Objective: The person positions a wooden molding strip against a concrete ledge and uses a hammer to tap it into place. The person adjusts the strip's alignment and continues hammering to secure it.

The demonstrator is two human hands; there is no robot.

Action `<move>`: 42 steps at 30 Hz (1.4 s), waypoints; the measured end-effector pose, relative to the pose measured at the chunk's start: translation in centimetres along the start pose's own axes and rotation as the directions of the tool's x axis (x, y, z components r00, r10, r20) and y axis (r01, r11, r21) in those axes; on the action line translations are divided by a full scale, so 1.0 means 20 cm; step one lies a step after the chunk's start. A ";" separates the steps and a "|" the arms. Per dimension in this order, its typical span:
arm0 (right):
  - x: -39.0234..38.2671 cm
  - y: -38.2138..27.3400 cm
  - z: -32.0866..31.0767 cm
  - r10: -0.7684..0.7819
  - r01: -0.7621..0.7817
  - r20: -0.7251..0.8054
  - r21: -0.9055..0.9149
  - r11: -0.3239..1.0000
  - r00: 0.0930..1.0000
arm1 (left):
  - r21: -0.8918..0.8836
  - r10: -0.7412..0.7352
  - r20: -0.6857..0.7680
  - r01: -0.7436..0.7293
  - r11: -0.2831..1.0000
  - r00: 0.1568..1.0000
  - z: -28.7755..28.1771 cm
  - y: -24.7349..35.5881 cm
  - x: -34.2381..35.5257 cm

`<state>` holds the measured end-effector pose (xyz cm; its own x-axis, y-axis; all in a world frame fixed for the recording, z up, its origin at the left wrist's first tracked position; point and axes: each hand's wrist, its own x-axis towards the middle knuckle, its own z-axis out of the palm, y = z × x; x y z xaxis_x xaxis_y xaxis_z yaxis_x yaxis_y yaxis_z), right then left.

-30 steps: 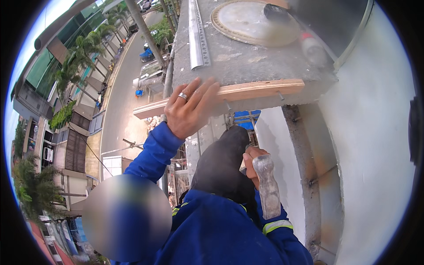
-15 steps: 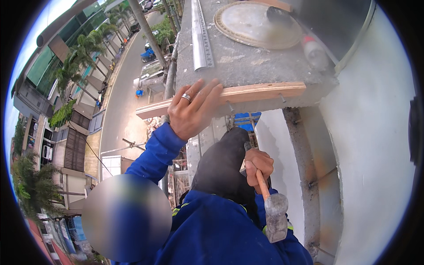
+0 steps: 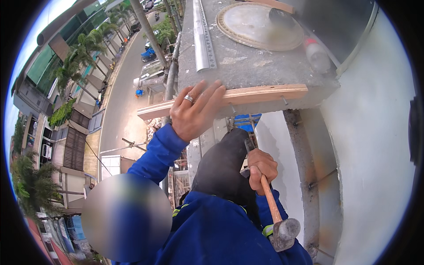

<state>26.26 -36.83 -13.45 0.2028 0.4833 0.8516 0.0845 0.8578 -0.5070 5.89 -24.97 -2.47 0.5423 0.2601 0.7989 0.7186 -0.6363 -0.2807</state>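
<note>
A long plywood strip [image 3: 260, 94] lies along the front edge of a grey concrete ledge [image 3: 238, 73]. My left hand [image 3: 194, 108], with a ring on one finger, holds the strip, its fingers reaching over the top edge. Two nails stick partway out of the strip's near face: one nail [image 3: 285, 100] towards the right end, another nail [image 3: 233, 107] just right of my left hand. Lower down, my right hand [image 3: 262, 168] is closed round the handle of a hammer [image 3: 285, 234]. Its dusty grey head hangs below my fist, apart from the strip and nails.
On the ledge are a perforated metal trim [image 3: 203, 44], a round lid [image 3: 251, 26] and a plastic bottle [image 3: 317, 57]. A white wall [image 3: 371, 132] rises at right. Scaffold poles [image 3: 173, 66] stand at left, above a street [image 3: 121, 101] far below.
The hammer head has swung a little down and to the right, with my right hand shifting slightly the same way. My left hand stays on the strip; the whole view has shifted slightly.
</note>
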 end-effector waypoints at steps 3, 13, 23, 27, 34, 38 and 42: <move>-0.02 0.05 0.03 0.447 -0.387 0.101 -0.356 0.851 0.889 | -0.006 -0.009 0.000 0.009 1.000 1.000 0.00 0.00 -0.01; -0.15 -0.01 -0.03 0.222 -0.202 0.117 -0.164 0.966 0.968 | 0.010 -0.001 0.010 0.001 1.000 1.000 0.00 0.00 0.00; 0.02 -0.11 -0.01 0.624 -0.540 0.053 -0.448 0.713 0.780 | 0.001 0.001 0.011 -0.001 1.000 1.000 -0.01 0.01 -0.01; 0.04 -0.10 -0.02 0.087 -0.074 0.095 -0.134 0.988 0.992 | -0.002 -0.007 0.001 0.007 1.000 1.000 -0.01 0.01 -0.01; -0.11 0.03 0.05 0.386 -0.354 0.019 -0.358 0.864 0.922 | 0.014 -0.021 -0.007 0.021 1.000 1.000 0.00 0.02 0.00; -0.14 -0.01 -0.01 0.513 -0.479 -0.020 -0.391 0.786 0.858 | 0.005 -0.010 -0.019 0.010 1.000 1.000 0.01 0.01 0.01; -0.12 0.05 -0.03 -0.019 0.020 0.032 -0.031 0.999 0.999 | 0.011 -0.005 -0.013 0.005 1.000 1.000 0.00 0.01 0.00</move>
<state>26.50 -37.34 -16.06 0.1694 0.4721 0.8651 0.1184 0.8617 -0.4935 6.09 -25.13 -2.56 0.5332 0.2536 0.8071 0.7259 -0.6271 -0.2825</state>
